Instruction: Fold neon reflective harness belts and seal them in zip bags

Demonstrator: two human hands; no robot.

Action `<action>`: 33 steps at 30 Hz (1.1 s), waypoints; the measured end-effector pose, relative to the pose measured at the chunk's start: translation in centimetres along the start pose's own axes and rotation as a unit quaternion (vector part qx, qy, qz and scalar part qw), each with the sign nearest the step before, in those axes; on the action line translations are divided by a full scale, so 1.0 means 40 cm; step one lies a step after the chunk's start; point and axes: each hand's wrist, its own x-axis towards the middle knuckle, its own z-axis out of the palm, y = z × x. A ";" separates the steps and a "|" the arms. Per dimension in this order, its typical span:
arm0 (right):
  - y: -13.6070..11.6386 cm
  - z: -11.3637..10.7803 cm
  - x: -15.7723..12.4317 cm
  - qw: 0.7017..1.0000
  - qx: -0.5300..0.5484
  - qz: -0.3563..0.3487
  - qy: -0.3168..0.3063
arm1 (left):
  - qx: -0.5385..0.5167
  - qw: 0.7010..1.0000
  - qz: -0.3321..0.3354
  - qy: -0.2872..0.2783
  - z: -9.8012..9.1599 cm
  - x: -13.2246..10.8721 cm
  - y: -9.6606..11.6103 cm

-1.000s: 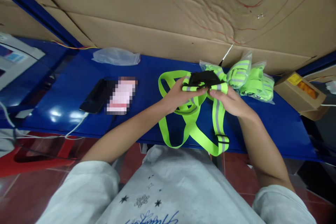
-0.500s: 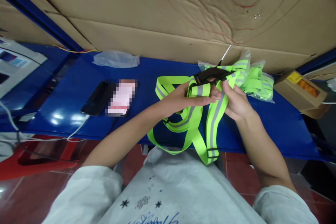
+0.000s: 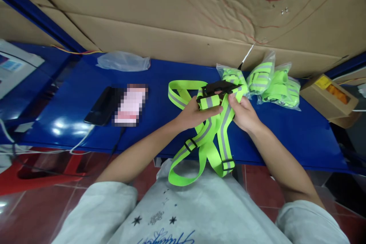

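Both hands grip a neon-green reflective strap harness [image 3: 210, 133] with grey stripes and black adjuster buckles. My left hand [image 3: 194, 114] is closed around its folded straps, the thumb lying along a short green loop. My right hand [image 3: 243, 112] pinches a strap at the upper right, beside a black strap section [image 3: 219, 87] that spans between the hands. Loops hang down over the table's front edge towards my shirt. One black buckle [image 3: 228, 165] sits low on the right strap, another [image 3: 190, 145] on the left one. The fingers under the straps are partly hidden.
Behind the hands lie several clear bags [image 3: 281, 87] of similar green straps on the blue table [image 3: 160, 122]. To the left are a dark phone [image 3: 100, 106] with a white cable, a blurred-out screen [image 3: 130, 105] and a plastic bag [image 3: 124, 61]. A cardboard box [image 3: 328, 99] stands at right.
Both hands and the harness have moved slightly left, away from the bagged straps. The right hand has come closer to the left, and the lower left loop hangs further down.
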 end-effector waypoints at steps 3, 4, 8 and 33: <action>0.007 0.001 -0.002 0.999 0.016 0.020 -0.021 | -0.089 0.995 -0.042 0.005 -0.003 0.002 0.008; 0.008 0.001 -0.002 0.999 0.023 0.026 -0.028 | -0.117 0.992 -0.057 0.002 -0.004 0.002 0.011; 0.022 -0.001 0.001 0.998 0.025 0.020 -0.051 | -0.121 0.991 -0.054 -0.033 -0.006 0.003 0.018; -0.204 -0.006 0.048 0.912 -0.364 -0.162 -0.098 | -0.031 0.984 -0.090 -0.148 -0.026 -0.005 -0.032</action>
